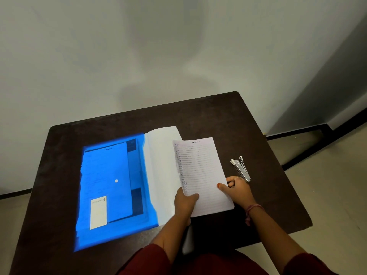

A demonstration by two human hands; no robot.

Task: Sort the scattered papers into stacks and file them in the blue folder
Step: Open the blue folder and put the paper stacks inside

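Both hands are on the same lined stack [200, 173] right now. The left hand [184, 203] pinches the bottom-left corner with its thumb on top, and the right hand [237, 188] holds the right edge with its thumb pressed onto the page. The stack is lifted a bit, hanging over the right half of the open folder [111, 233], which lies flat on the dark surface [258, 126].

My guess is the step is sliding this bunch into the right side, onto the white sheet [158, 165] already there. To do it well, I'd square the edges first, since the left margin looks a little ragged. Then lower it flat with the left edge snug against the fold and let go with both hands together so nothing fans out. Loose sheets slip easily, so keep the thumbs down until it's seated.

There's not much readable writing. The top sheet has a heading that looks like "Section 1", with numbered lines down the margin that are too small to read. A similar heading shows through the blue cover on the left. The white label [98, 212] there has a printed logo, but it's too blurry to read.

A stapler [241, 168] sits just beside the right hand.
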